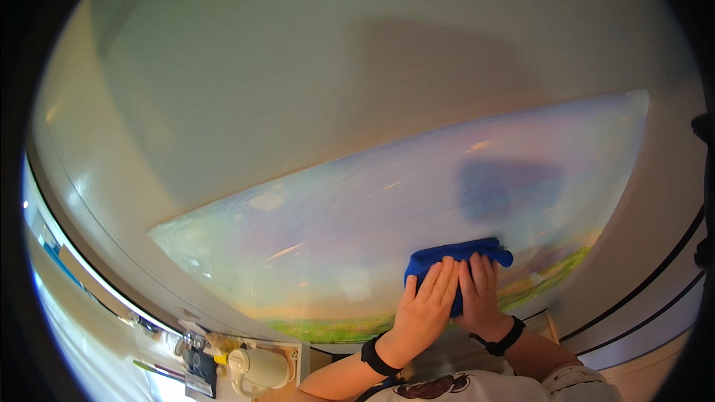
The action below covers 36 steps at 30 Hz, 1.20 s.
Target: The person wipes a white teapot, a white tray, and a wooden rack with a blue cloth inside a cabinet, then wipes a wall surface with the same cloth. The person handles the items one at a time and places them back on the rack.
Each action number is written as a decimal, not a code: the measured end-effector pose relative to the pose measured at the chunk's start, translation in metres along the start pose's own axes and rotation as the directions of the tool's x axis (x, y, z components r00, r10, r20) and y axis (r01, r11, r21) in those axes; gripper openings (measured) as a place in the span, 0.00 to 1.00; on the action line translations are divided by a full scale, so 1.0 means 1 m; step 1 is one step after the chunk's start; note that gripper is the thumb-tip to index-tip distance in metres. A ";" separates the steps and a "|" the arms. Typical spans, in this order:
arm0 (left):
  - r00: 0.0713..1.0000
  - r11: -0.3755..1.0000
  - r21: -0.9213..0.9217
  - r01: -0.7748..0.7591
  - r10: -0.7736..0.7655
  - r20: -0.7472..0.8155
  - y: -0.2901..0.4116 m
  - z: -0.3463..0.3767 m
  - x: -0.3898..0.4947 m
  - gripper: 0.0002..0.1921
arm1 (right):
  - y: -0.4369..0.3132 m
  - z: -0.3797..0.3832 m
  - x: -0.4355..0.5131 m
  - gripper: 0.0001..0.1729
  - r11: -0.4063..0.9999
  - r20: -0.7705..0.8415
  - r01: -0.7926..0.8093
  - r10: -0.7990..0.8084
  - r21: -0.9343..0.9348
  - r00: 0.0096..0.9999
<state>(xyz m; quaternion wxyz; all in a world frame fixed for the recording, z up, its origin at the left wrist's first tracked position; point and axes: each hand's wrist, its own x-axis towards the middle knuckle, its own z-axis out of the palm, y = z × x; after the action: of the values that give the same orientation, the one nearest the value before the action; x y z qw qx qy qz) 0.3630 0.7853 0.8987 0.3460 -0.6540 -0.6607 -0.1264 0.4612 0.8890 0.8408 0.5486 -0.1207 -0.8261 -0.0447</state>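
Note:
A blue cloth (452,251), folded and bunched, lies against a glossy landscape picture sheet (346,223) that shows sky above a green field. My left hand (427,301) presses flat on the cloth's left part, fingers stretched out. Close beside it, my right hand (480,293) rests on the cloth's right part, its fingertips near the upper edge. Both wrists wear black bands. Part of the cloth shows between and below the hands; the palms are hidden.
A pale wall (251,67) surrounds the sheet. At the lower left, a cream electric kettle (262,369) stands beside a dark device (201,368) and several small items. Dark curved strips run along the right side.

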 end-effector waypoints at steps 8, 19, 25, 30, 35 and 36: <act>0.991 0.991 0.097 -0.087 0.096 -0.089 -0.012 -0.029 0.077 0.33 | 0.040 -0.021 0.069 0.38 0.997 -0.214 -0.055 0.064 0.051 0.975; 0.976 0.948 0.297 -0.115 0.164 -0.145 0.006 0.005 0.091 0.29 | 0.056 -0.012 0.050 0.35 0.979 -0.120 -0.153 0.169 0.138 0.978; 0.970 0.970 0.207 -0.124 0.163 -0.183 0.013 0.001 0.117 0.30 | 0.073 -0.028 0.067 0.38 0.979 -0.158 -0.174 0.189 0.103 0.969; 0.981 0.973 0.153 -0.170 0.183 -0.072 0.035 0.013 0.091 0.29 | 0.063 -0.027 0.028 0.41 0.962 -0.096 -0.228 0.244 0.149 0.965; 0.995 0.993 0.090 -0.078 0.084 -0.060 0.048 0.029 0.099 0.33 | 0.094 -0.035 0.023 0.39 0.966 -0.035 -0.234 0.239 0.107 0.970; 0.993 0.990 0.126 -0.071 0.082 -0.084 0.056 0.035 0.101 0.36 | 0.102 -0.040 0.020 0.38 0.974 -0.039 -0.214 0.217 0.071 0.975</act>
<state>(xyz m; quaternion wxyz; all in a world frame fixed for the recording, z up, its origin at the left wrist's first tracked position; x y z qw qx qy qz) 0.4160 0.8915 0.9203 0.4192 -0.6501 -0.6256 -0.1013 0.5148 0.9825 0.8688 0.5731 -0.1902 -0.7961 0.0399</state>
